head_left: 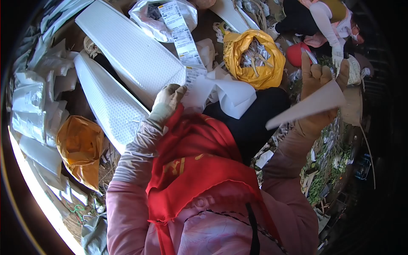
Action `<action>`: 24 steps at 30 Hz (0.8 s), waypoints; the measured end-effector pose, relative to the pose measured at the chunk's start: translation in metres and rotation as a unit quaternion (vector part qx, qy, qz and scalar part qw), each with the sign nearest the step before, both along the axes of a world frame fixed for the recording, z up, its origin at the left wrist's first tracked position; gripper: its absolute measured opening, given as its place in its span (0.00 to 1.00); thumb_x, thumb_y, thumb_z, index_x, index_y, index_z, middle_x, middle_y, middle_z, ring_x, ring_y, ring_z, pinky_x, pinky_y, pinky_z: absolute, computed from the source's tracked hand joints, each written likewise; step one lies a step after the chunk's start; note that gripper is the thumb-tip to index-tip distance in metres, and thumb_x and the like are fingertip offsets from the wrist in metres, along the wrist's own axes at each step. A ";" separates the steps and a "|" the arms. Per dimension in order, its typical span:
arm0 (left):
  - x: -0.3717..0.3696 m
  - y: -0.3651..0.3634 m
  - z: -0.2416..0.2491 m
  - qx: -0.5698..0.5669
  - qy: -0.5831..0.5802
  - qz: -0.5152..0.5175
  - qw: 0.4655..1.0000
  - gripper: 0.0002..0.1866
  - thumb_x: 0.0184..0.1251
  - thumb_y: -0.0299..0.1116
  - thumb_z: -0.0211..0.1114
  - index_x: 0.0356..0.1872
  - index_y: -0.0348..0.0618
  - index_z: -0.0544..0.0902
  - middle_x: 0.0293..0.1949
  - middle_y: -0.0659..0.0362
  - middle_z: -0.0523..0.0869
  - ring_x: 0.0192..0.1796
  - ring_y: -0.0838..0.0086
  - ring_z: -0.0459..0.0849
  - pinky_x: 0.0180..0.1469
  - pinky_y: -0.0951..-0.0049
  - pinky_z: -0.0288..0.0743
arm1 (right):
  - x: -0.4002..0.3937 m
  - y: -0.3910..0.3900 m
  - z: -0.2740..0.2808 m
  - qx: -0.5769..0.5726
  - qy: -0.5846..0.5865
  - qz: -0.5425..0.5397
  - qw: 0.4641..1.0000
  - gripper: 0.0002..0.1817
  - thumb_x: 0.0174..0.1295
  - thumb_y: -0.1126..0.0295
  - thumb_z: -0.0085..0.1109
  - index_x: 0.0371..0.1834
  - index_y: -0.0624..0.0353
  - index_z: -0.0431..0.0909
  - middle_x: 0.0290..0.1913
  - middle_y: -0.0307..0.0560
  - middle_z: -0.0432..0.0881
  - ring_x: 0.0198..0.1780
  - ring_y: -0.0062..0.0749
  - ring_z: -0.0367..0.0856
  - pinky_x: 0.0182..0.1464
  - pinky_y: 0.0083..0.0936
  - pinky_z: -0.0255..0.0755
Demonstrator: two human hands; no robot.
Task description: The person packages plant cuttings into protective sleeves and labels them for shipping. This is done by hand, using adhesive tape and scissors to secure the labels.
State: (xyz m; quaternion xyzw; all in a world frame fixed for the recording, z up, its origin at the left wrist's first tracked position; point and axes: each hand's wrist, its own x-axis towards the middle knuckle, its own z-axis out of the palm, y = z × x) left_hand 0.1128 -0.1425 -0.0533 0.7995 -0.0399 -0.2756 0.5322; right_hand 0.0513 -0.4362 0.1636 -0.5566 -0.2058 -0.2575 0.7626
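My left hand [169, 101], in a pale work glove, has its fingers curled at the near end of a white bubble-wrap bag [131, 46]. Beside those fingertips a strip of printed labels [183, 40] comes down, and its white backing paper [236, 97] curls over my dark-clad leg. My right hand [318, 83], in a brown glove, is raised at the right with some fingers bent and others extended. A white paper strip [308, 106] lies across its palm, held there; the exact grip is partly hidden behind the paper.
Another bubble-wrap bag [108, 95] lies at left, near an orange bag [80, 142] and piled plastic packs [32, 97]. Ahead stand a white bag [142, 12] and a yellow bag [278, 59] of scraps. A co-worker's gloved hand [337, 55] is at upper right. Plant litter [325, 170] covers the right-hand ground.
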 end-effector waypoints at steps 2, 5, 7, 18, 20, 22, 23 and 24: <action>-0.019 0.025 0.022 0.138 -0.261 -0.062 0.953 0.25 0.62 0.51 0.57 0.49 0.40 0.80 0.47 0.47 0.82 0.53 0.55 0.79 0.55 0.57 0.71 | 0.021 0.010 0.001 -0.008 0.045 0.040 0.998 0.37 0.62 0.62 0.56 0.73 0.58 0.51 0.33 0.39 0.74 0.40 0.32 0.70 0.73 0.59 0.36; -0.036 0.058 0.029 0.165 -0.424 -0.203 0.867 0.22 0.61 0.50 0.58 0.43 0.42 0.83 0.43 0.51 0.84 0.50 0.60 0.81 0.55 0.55 0.70 | 0.062 0.080 -0.019 0.029 0.153 0.027 0.988 0.35 0.59 0.71 0.55 0.70 0.66 0.54 0.27 0.35 0.61 0.33 0.27 0.60 0.74 0.56 0.38; -0.044 0.064 0.013 0.204 -0.290 -0.289 0.889 0.20 0.61 0.50 0.58 0.21 0.45 0.84 0.22 0.53 0.84 0.32 0.58 0.84 0.41 0.57 0.75 | 0.103 0.123 -0.066 -0.435 0.068 -0.100 0.892 0.30 0.60 0.75 0.56 0.67 0.66 0.59 0.33 0.41 0.71 0.38 0.28 0.73 0.63 0.36 0.67; -0.092 0.027 -0.001 -0.059 -0.131 -0.111 0.983 0.25 0.57 0.50 0.60 0.54 0.51 0.80 0.56 0.54 0.80 0.61 0.61 0.75 0.64 0.65 0.65 | 0.135 0.388 -0.222 -0.724 0.184 0.056 0.662 0.34 0.61 0.62 0.53 0.69 0.59 0.57 0.61 0.58 0.69 0.66 0.42 0.64 0.66 0.43 0.57; -0.097 0.024 -0.013 -0.077 -0.135 -0.119 0.981 0.26 0.60 0.51 0.59 0.56 0.52 0.79 0.58 0.55 0.79 0.62 0.62 0.74 0.65 0.66 0.64 | 0.124 0.390 -0.236 -0.769 0.035 -0.011 0.638 0.33 0.65 0.56 0.47 0.71 0.58 0.56 0.70 0.57 0.60 0.74 0.39 0.50 0.72 0.48 0.44; -0.099 0.020 -0.020 -0.081 -0.116 -0.143 0.980 0.25 0.60 0.50 0.59 0.56 0.51 0.79 0.58 0.55 0.79 0.62 0.63 0.74 0.65 0.66 0.65 | 0.109 0.393 -0.244 -0.773 -0.026 0.130 0.620 0.33 0.67 0.52 0.40 0.72 0.57 0.56 0.72 0.55 0.58 0.75 0.40 0.48 0.74 0.45 0.38; -0.097 0.018 -0.019 -0.086 -0.113 -0.147 0.979 0.24 0.60 0.49 0.59 0.56 0.50 0.79 0.57 0.55 0.79 0.61 0.63 0.74 0.64 0.66 0.65 | 0.106 0.393 -0.245 -0.768 -0.053 0.196 0.607 0.33 0.68 0.50 0.37 0.72 0.57 0.57 0.73 0.53 0.57 0.76 0.40 0.47 0.75 0.44 0.35; -0.094 0.017 -0.018 -0.087 -0.115 -0.149 0.978 0.23 0.60 0.47 0.59 0.55 0.50 0.79 0.57 0.55 0.79 0.60 0.63 0.75 0.64 0.66 0.66 | 0.108 0.390 -0.255 -0.779 -0.042 0.208 0.590 0.35 0.69 0.46 0.28 0.73 0.57 0.55 0.75 0.49 0.53 0.77 0.40 0.44 0.76 0.40 0.30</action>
